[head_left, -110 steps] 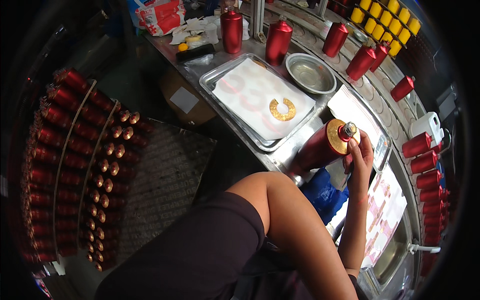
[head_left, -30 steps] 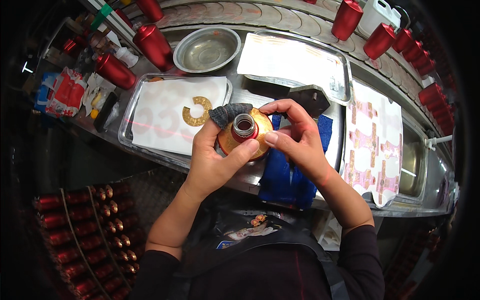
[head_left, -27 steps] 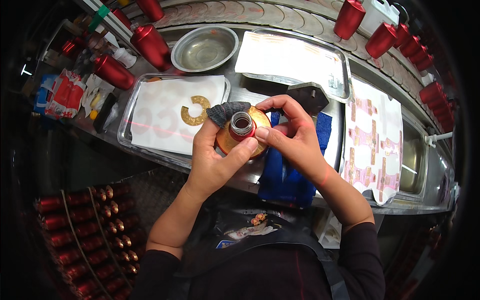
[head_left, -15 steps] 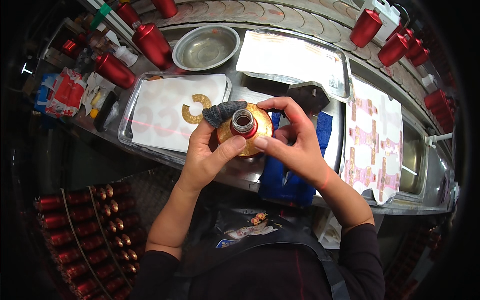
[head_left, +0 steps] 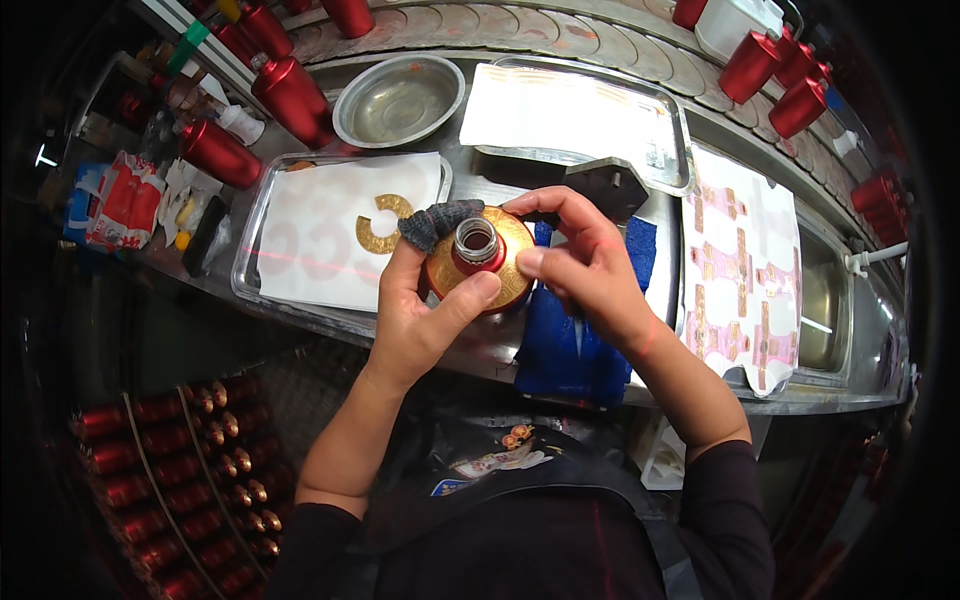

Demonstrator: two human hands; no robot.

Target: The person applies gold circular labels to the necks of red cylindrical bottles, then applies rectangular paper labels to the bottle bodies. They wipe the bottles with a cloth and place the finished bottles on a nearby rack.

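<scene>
A red bottle point(head_left: 513, 240) stands between my hands with its uncapped glass mouth facing up. A gold patterned sheet covers its round shoulder around the neck. My left hand point(head_left: 405, 320) wraps the bottle's left side, thumb on the shoulder, with a dark knitted cover point(head_left: 440, 222) on a finger. From the right, my right hand point(head_left: 605, 290) grips the bottle, thumb on the gold sheet and index finger at its far edge. Left of the bottle, a C-shaped gold decal point(head_left: 367, 234) lies on a white sheet point(head_left: 320, 215). The bottle's lower body is hidden.
The white sheet lies on a metal tray point(head_left: 243, 270). Behind are a metal bowl point(head_left: 400, 100), red bottles point(head_left: 292, 100) and a conveyor point(head_left: 500, 30). A blue cloth point(head_left: 575, 350) and a dark block point(head_left: 610, 188) lie right of the bottle, beside printed sheets point(head_left: 745, 270).
My right thumb has shifted slightly up along the gold shoulder. The bottle and both hands have moved slightly left in the picture, as has the bench; the grip stays.
</scene>
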